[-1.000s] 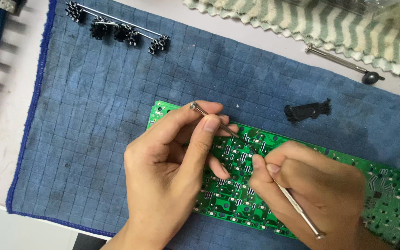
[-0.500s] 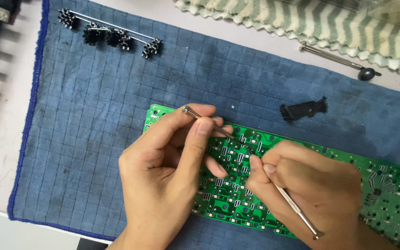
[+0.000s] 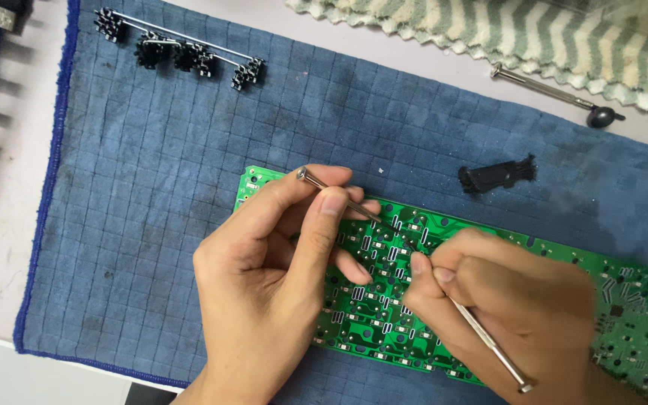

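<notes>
Here both hands curl over the green circuit board [image 3: 624, 300] on the blue cloth [image 3: 151, 225]: left hand [image 3: 264, 285] pinches a thin metal tool [image 3: 346, 201], right hand [image 3: 511, 307] grips another metal tool [image 3: 489, 345], tips meeting on the board.

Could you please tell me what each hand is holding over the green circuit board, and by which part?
Left hand pinches a thin metal tool near its upper end; right hand grips another metal tool along its shaft.
</notes>
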